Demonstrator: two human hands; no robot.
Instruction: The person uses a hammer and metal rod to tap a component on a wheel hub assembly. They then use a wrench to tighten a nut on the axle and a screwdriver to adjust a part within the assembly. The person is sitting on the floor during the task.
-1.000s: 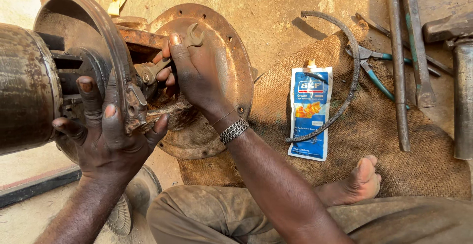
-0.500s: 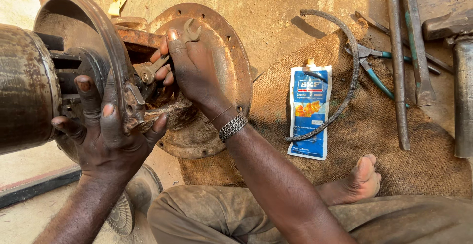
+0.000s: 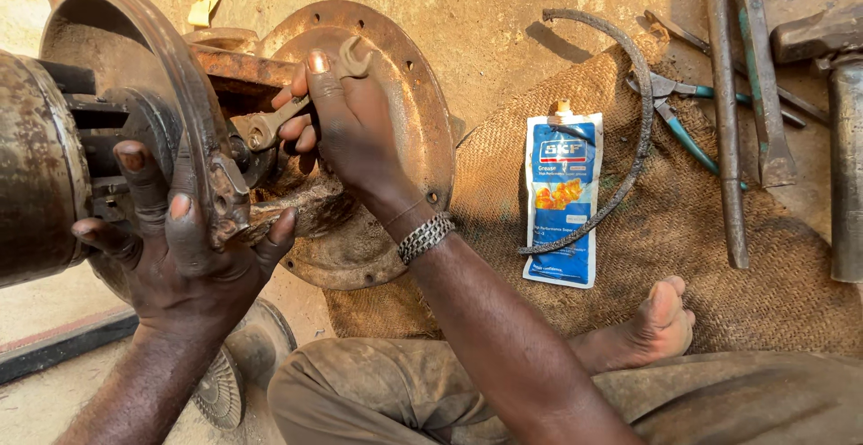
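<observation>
right hand gripping spanner — left hand bracing backplate

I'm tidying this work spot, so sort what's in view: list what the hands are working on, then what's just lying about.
In hand:
- spanner, gripped by the right hand
- rusty backing plate, held by the left hand
- round flange behind it

Lying about:
- blue grease pouch
- curved metal strip
- pliers
- long bars
- hammer
- all near the burlap sack
</observation>
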